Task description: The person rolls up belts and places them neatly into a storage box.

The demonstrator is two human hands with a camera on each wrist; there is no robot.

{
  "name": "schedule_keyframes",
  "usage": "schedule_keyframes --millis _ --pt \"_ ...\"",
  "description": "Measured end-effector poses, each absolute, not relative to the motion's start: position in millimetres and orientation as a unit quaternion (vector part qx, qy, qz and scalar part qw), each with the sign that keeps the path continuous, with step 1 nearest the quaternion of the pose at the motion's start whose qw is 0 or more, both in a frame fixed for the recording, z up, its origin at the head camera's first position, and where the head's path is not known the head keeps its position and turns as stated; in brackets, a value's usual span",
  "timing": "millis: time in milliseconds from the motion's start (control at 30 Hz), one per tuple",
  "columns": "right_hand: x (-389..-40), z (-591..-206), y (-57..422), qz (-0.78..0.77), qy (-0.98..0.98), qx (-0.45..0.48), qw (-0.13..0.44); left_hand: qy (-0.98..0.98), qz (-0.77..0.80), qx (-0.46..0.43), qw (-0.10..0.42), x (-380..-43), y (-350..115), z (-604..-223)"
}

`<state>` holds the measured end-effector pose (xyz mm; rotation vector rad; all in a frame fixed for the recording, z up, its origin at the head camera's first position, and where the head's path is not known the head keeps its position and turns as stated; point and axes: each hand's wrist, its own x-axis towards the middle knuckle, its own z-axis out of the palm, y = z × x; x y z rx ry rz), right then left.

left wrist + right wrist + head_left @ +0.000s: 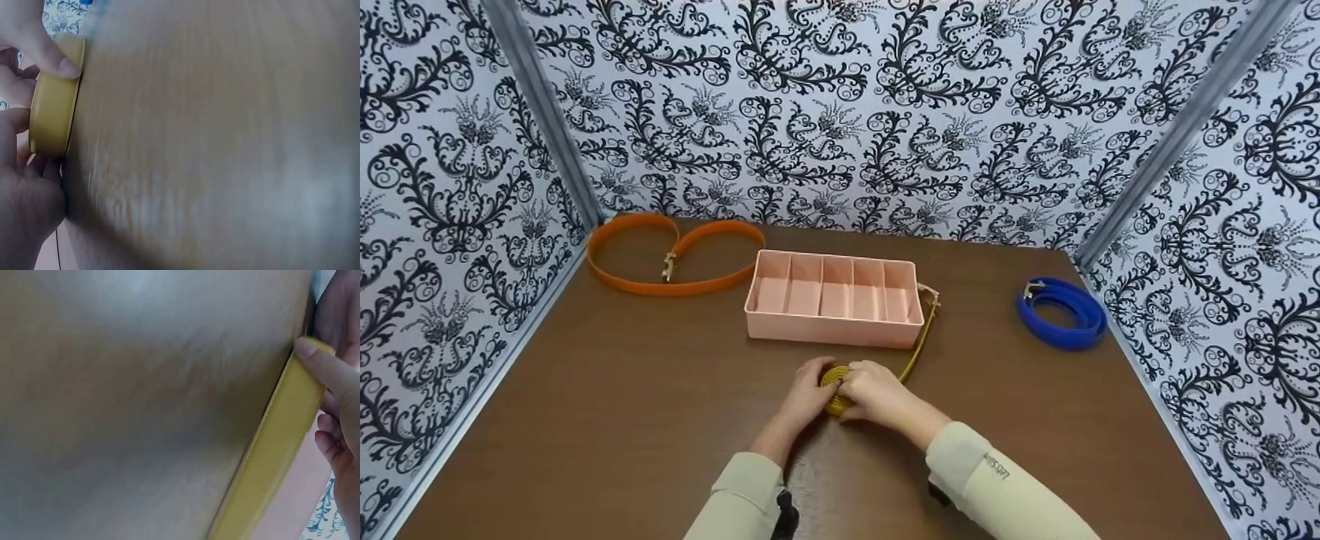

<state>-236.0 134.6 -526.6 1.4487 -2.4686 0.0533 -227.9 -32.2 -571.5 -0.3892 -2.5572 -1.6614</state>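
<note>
A yellow belt is partly wound into a flat coil on the table, standing on its edge. My left hand curves round the coil's left side, fingers along its far rim. From the right, my right hand grips the coil, fingers over its top. The right wrist view shows the thumb pressed on the outer face of the yellow strap. The belt's loose end runs back past the tray to a metal buckle. In the left wrist view, fingers surround the smooth yellow band.
Just beyond the hands is a pink tray with several compartments. An orange belt lies in loose loops at the back left. A coiled blue belt sits at the right near the patterned wall.
</note>
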Motion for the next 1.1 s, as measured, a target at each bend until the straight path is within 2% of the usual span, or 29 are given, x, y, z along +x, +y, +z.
schedule_keyframes --millis 200,533,767,1100 --pt "-234 -531 136 0.038 -0.859 0.491 0.143 -0.826 -0.541 -0.149 0.043 -228 -34 -571" --pt "-243 -519 157 0.020 -0.826 0.557 0.089 -0.811 -0.556 -0.181 0.028 -230 -36 -571" --pt "-247 -515 152 0.004 -0.813 0.573 0.106 -0.808 -0.561 -0.180 0.028 -232 -38 -571" --pt "-241 -517 138 -0.013 -0.845 0.529 0.079 -0.813 -0.559 -0.164 0.015 -230 -37 -571"
